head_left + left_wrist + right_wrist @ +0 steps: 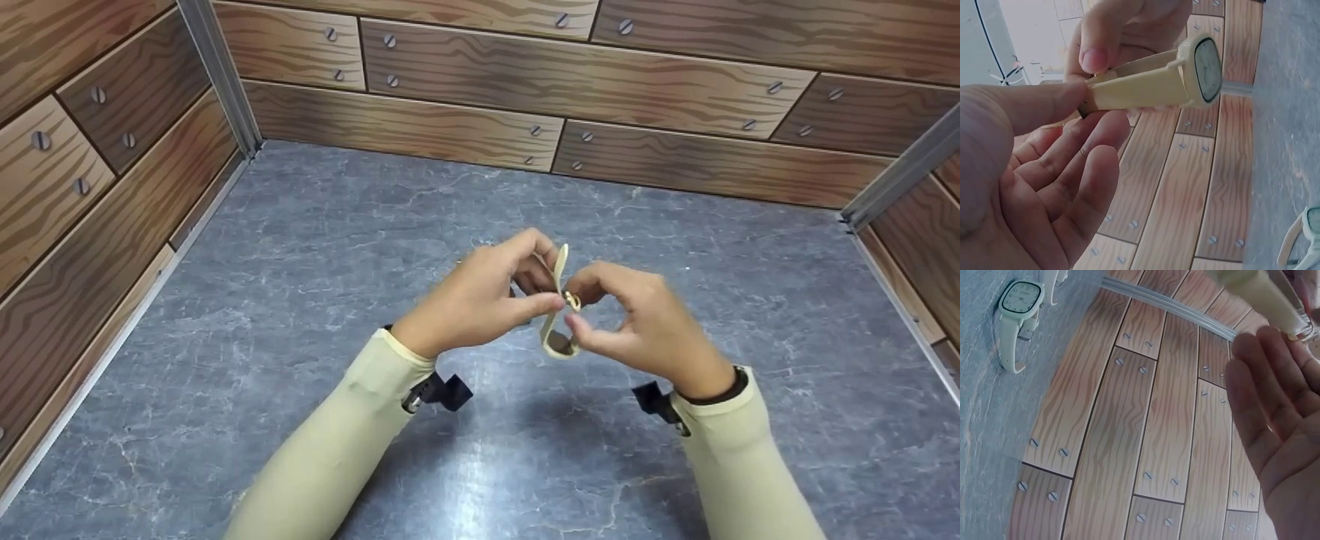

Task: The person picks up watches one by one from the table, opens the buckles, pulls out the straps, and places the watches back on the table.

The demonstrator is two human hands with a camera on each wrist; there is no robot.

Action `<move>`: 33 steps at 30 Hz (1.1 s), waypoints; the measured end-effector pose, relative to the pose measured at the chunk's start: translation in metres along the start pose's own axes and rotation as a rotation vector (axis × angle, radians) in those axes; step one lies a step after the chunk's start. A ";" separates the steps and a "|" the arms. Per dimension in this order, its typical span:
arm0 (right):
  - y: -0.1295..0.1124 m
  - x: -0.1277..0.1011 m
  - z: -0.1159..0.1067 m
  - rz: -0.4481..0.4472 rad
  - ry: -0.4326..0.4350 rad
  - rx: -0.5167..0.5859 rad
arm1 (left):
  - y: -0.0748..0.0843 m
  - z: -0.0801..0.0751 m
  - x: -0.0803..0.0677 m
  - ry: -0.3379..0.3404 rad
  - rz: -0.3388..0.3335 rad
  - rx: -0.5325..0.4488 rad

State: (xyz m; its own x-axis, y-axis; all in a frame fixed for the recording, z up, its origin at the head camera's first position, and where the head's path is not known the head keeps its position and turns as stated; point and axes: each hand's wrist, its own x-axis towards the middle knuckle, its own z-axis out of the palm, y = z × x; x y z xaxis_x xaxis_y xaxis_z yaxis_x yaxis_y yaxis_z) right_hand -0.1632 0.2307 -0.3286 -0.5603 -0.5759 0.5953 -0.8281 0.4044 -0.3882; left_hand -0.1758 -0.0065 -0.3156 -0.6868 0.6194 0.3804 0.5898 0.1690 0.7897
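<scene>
A cream wristwatch [559,304] with a smooth, rubbery-looking strap is held in the air between both hands, above the middle of the grey marble-patterned table [300,247]. Its strap is pinched by the thumb and forefinger of the left hand [480,296], while the other fingers of that hand are seen loosely spread below it in the left wrist view. The small metal buckle is pinched by the fingertips of the right hand [637,326]. The watch face [1207,68] is shaped as a rounded square, pale, with a dark rim set in a cream case. A second watch [1019,312], pale mint-white with the same rounded-square face, is seen lying on the table close to the wall of wood-grain panels [570,82], which are dotted with screw heads.
</scene>
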 end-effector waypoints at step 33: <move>-0.005 0.006 0.007 -0.274 0.153 -0.421 | -0.002 0.010 0.002 -0.038 -0.040 -0.012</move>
State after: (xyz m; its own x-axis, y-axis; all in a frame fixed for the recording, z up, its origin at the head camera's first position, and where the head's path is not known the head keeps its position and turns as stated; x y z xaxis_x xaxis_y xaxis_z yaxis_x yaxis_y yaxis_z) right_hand -0.1626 0.2204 -0.3280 -0.2889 -0.6029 0.7437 -0.8477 0.5221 0.0939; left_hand -0.1738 0.0019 -0.3217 -0.6927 0.6412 0.3303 0.5574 0.1852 0.8093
